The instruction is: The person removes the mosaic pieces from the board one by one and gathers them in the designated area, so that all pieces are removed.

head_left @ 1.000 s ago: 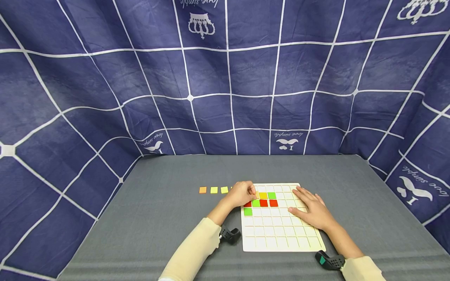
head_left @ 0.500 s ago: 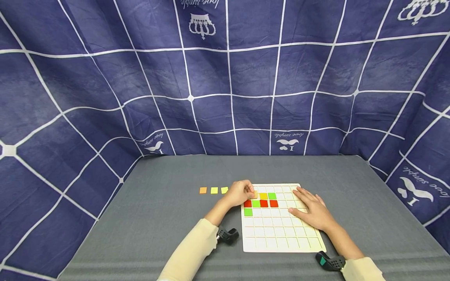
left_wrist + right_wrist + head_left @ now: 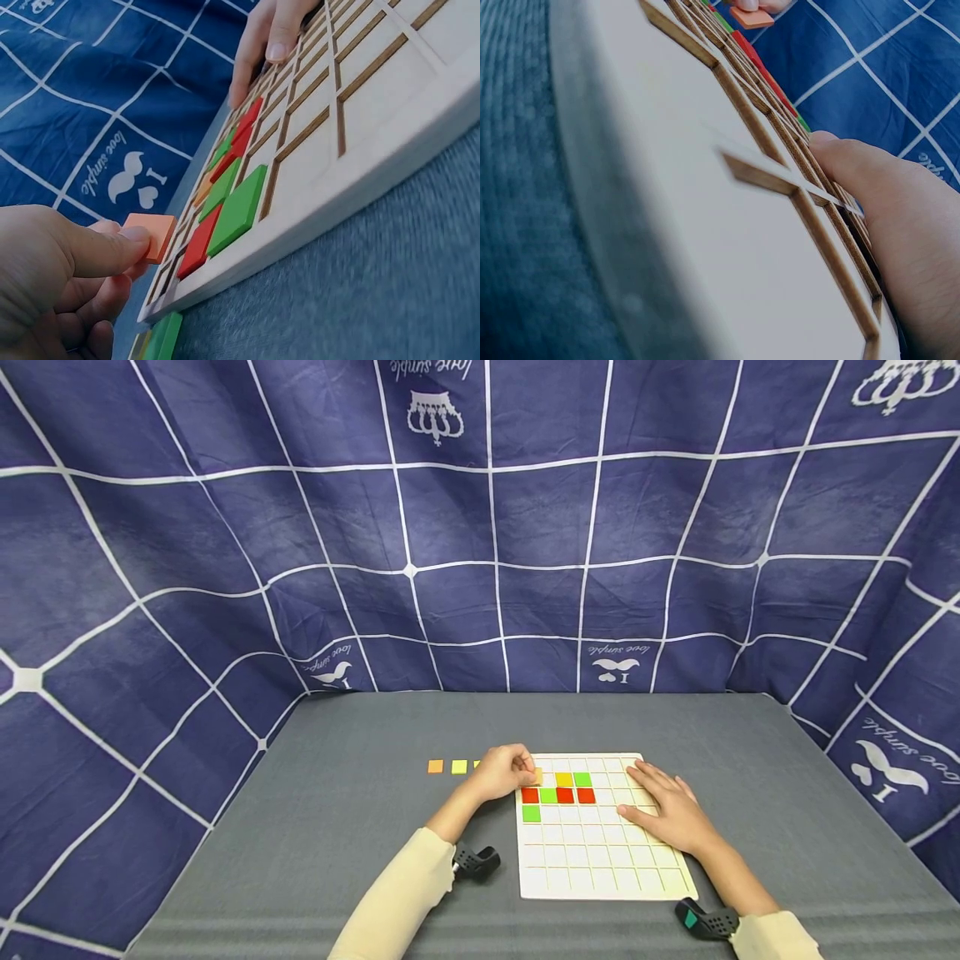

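While the orange square tile (image 3: 163,240) is pinched in the left hand (image 3: 504,772) at the far-left corner of the grid board (image 3: 592,852), red tiles (image 3: 586,796) and green tiles (image 3: 532,814) lie close by, and the right hand (image 3: 670,807) rests, fingers spread, along its right side.

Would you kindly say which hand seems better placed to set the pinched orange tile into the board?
Probably the left hand: it pinches the orange tile near the left edge of the board, while the right hand rests on its right side.
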